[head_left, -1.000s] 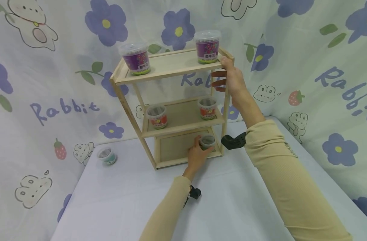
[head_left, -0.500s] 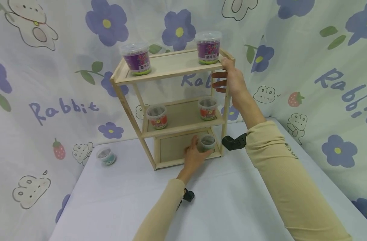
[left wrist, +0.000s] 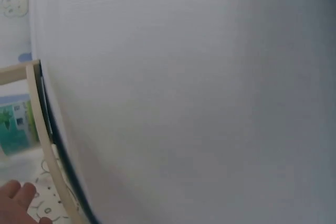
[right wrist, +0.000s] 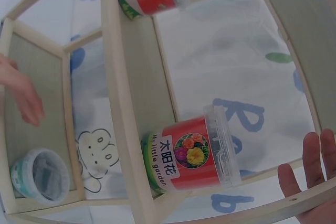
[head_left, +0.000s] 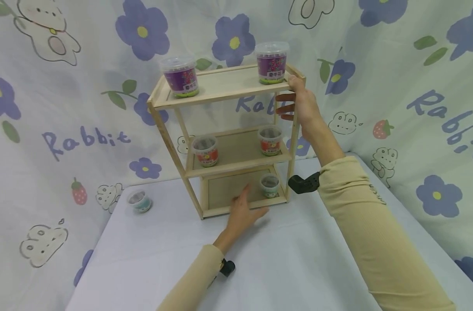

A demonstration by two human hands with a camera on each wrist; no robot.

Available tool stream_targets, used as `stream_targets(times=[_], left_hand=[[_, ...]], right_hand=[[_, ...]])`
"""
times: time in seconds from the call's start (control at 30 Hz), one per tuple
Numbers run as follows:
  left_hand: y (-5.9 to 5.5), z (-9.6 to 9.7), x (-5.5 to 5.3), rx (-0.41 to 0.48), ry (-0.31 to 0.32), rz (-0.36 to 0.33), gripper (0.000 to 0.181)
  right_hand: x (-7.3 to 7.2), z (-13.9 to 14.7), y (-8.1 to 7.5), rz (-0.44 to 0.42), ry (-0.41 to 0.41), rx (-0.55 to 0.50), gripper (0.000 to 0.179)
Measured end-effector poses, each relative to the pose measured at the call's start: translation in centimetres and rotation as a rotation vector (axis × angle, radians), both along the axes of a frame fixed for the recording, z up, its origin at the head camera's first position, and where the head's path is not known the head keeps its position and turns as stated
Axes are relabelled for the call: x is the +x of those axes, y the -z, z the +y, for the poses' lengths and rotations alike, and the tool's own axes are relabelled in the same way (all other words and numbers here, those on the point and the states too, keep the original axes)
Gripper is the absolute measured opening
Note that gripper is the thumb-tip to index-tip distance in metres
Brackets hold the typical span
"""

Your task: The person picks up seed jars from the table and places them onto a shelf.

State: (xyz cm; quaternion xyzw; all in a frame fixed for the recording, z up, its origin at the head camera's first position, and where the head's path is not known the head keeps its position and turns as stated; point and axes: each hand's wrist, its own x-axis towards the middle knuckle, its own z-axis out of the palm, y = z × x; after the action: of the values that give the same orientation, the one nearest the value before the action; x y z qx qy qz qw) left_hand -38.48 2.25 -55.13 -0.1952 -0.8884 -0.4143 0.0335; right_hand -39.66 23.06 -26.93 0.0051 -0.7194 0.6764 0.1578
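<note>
My left hand [head_left: 242, 216] is in front of the bottom tier, its fingers spread and holding nothing. Just right of it, a small plastic tub with a teal label [head_left: 269, 186] stands upright in the bottom tier's right corner. The right wrist view also shows this teal tub [right wrist: 21, 174], apart from the left hand's fingers [right wrist: 31, 103]. My right hand [head_left: 305, 108] grips the top right corner of a three-tier wooden shelf [head_left: 238, 166], thumb over the top rail and fingers behind the post. Fingertips [left wrist: 23, 195] show at the left wrist view's lower left edge.
Two lidded purple tubs [head_left: 182, 81] [head_left: 272, 67] stand on the top tier. On the middle tier are two red-labelled tubs [head_left: 207, 154] [head_left: 270, 144]. Another teal tub [head_left: 140, 202] stands on the white table [head_left: 150, 255], left of the shelf. Patterned cloth [head_left: 92, 160] hangs behind.
My left hand has let go of the teal tub in the bottom tier and drawn back toward the lower left. The tub stays in the right corner; my right hand keeps its grip.
</note>
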Motion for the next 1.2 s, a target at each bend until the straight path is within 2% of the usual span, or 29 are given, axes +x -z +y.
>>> stream_targets(times=[0.17, 0.3, 0.43, 0.6, 0.7, 0.97, 1.2], left_hand=[[-0.1, -2.0, 1.3, -0.004, -0.012, -0.01, 0.096], [-0.5, -3.5, 2.1, 0.014, 0.012, 0.014, 0.095], [-0.9, -5.0, 3.2, 0.012, 0.004, 0.027, 0.096], [-2.0, -7.5, 4.8, -0.015, -0.041, -0.017, 0.093], [-2.7, -9.4, 5.5, -0.03, -0.042, -0.028, 0.09], [-3.6, -14.2, 6.6, -0.07, -0.01, -0.022, 0.091], [-3.8, -17.7, 6.6, -0.104, -0.03, -0.019, 0.089]], right_hand=[[0.0, -0.1, -0.1, 0.005, -0.005, 0.0, 0.061], [0.1, -0.2, -0.1, 0.009, -0.003, 0.007, 0.062], [0.1, -0.3, -0.2, 0.008, -0.001, 0.006, 0.062], [0.2, -0.3, -0.1, 0.003, -0.004, 0.009, 0.063], [0.2, -0.2, -0.1, -0.001, -0.001, 0.014, 0.063], [0.3, -0.1, -0.1, -0.006, 0.011, 0.005, 0.063], [0.3, -0.1, -0.1, -0.001, 0.009, 0.004, 0.063]])
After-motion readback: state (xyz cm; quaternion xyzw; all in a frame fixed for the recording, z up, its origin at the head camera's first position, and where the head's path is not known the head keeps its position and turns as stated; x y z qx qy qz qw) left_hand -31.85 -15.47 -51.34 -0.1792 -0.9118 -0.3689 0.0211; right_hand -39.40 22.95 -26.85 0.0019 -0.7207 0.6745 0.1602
